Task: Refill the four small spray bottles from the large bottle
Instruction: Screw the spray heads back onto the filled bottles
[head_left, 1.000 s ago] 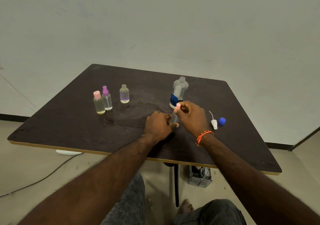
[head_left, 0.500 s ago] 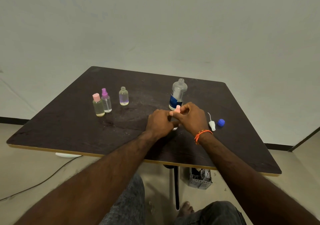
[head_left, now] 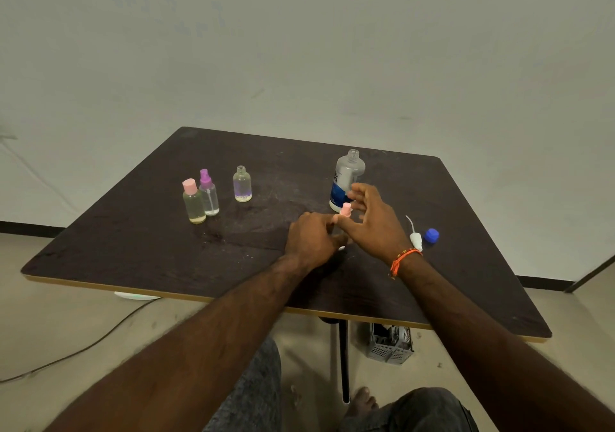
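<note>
My left hand (head_left: 312, 236) closed round small spray bottle (head_left: 342, 223) at frame centre, body mostly hidden in grip; pink cap (head_left: 346, 208) exposed above. My right hand (head_left: 374, 222) open, fingers spread beside cap, holding nothing. Large bottle (head_left: 346, 178) uncapped just behind.

Large bottle (head_left: 346, 178) blocks beyond right hand (head_left: 372, 222); table centre (head_left: 286, 178) open.
</note>
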Motion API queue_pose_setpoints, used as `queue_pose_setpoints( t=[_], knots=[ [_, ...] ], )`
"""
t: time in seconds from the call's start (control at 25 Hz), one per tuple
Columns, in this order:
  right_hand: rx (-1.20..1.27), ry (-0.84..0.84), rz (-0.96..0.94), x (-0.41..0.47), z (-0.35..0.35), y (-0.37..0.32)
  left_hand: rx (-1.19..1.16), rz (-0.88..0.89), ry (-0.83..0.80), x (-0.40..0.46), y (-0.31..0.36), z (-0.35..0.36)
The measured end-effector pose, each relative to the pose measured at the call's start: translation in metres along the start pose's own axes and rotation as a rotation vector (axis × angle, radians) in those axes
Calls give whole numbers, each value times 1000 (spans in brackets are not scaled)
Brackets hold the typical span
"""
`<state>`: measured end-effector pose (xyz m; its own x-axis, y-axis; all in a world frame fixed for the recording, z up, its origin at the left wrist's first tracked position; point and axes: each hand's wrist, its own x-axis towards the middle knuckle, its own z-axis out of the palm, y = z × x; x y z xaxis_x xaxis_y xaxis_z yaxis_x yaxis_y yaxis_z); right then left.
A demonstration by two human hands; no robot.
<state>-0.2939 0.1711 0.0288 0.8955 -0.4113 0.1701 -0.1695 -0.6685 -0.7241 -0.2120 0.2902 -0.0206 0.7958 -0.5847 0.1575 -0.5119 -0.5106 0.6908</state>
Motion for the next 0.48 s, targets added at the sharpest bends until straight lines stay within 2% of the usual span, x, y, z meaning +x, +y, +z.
queue_pose_setpoints(
  t=[0.08, 0.24, 0.32, 0.4, 0.48],
  knots=[
    [45, -17, -55, -2, -1, 3, 13, 8, -8, -1, -1, 1],
    [-92, 138, -3, 0, -3, 3, 9, 3, 3, -2, 0, 1],
    [-85, 61, -8, 0, 1, 2, 5, 14, 9, -2, 0, 2],
    [29, -20, -50, 0, 6, 5, 11, 20, 4, -3, 0, 2],
    [55, 8, -75, 0, 4, 6, 9, 8, -6, -3, -1, 2]
  ],
)
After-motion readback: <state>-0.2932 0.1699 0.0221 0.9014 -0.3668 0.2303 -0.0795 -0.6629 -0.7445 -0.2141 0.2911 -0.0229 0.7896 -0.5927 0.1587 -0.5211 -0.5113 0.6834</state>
